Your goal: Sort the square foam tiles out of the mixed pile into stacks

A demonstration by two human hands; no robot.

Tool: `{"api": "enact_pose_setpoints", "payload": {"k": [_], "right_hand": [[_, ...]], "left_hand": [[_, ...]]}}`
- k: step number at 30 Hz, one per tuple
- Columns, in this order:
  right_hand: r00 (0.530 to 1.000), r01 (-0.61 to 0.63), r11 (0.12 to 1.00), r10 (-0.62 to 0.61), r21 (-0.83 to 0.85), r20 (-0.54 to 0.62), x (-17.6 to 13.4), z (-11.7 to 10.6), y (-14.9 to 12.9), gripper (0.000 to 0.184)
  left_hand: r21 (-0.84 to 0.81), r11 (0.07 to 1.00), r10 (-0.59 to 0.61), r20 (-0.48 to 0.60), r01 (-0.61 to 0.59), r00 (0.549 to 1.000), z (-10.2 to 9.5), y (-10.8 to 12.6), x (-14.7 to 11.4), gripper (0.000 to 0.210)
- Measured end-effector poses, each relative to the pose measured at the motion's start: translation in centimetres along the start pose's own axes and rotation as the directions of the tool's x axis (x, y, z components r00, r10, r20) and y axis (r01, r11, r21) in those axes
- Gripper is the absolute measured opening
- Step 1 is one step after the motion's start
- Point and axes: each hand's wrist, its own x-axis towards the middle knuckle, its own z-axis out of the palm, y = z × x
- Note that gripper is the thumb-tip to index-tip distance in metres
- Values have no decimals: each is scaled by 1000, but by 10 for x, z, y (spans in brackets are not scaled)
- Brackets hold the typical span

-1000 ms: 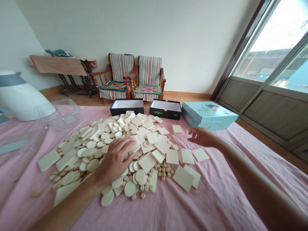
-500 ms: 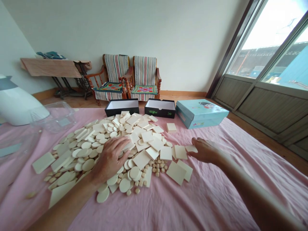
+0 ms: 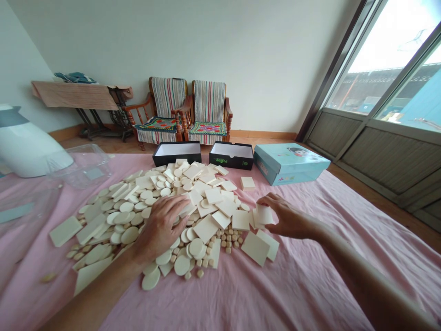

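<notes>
My right hand (image 3: 287, 217) pinches a pale square wooden tile (image 3: 264, 214) between thumb and fingers, tipped up at the right end of the pile. Just left of it another square tile (image 3: 240, 220) lies flat, and two overlapping squares (image 3: 255, 248) lie nearer me. My left hand (image 3: 165, 225) rests over the middle of the heap, its fingers curled around a pale wooden piece (image 3: 188, 209) that is partly hidden. Around it are round wooden discs (image 3: 129, 235), larger squares (image 3: 206, 228) and small wooden cubes (image 3: 228, 238).
A short stack of squares (image 3: 247, 183) stands apart on the pink cloth (image 3: 310, 266). Behind are two open black boxes (image 3: 177, 158) and a closed light-blue box (image 3: 291, 163). Clear plastic containers (image 3: 79, 165) and a white jug (image 3: 32, 147) stand at left.
My right hand has moved left and lifted the square tile's edge, bringing it over its neighbouring tile. My left hand stays on the pile. The view has shifted slightly.
</notes>
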Motion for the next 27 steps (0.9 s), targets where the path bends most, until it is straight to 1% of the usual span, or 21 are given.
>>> {"api": "enact_pose_setpoints", "payload": {"k": [3,6,10,13,17,19,22,23,25,27], "right_hand": [[999,19,1000,-19,-14,38,3,8,-6,49],[998,26,1000,-26,1,61,3,12,-3,54],[998,-20,1000,20,5,64,2,14,1,64],[996,-56,998,57,-9,73,2,14,-2,58],[996,-20,999,24,-43,83,11,9,-1,46],[999,-10,998,12,-58,39,25,2,5,44],[994,-35,994,24,-105,-103,56,-11,19,49],[991,-48,992,32,-120,-129,68,-14,25,51],[991,-58,990,41,-130,-128,92,-19,35,55],[994,-50,990,37,-129,-102,112,-20,42,57]], "left_hand": [[-1,1000,8,-4,-8,1000,0,-1,0,33],[2,1000,10,-1,-10,1000,0,-1,0,33],[-1,1000,10,2,-10,1000,0,0,0,33],[0,1000,13,1,-13,1000,-1,1,1,33],[2,1000,11,11,-11,1000,-4,3,2,32],[1,1000,9,20,-9,1000,-4,4,1,31],[5,1000,10,24,-10,1000,-5,4,1,31],[5,1000,9,24,-9,1000,-5,4,1,31],[4,1000,8,26,-9,1000,-5,4,2,30],[3,1000,8,32,-8,999,-5,4,3,30]]}}
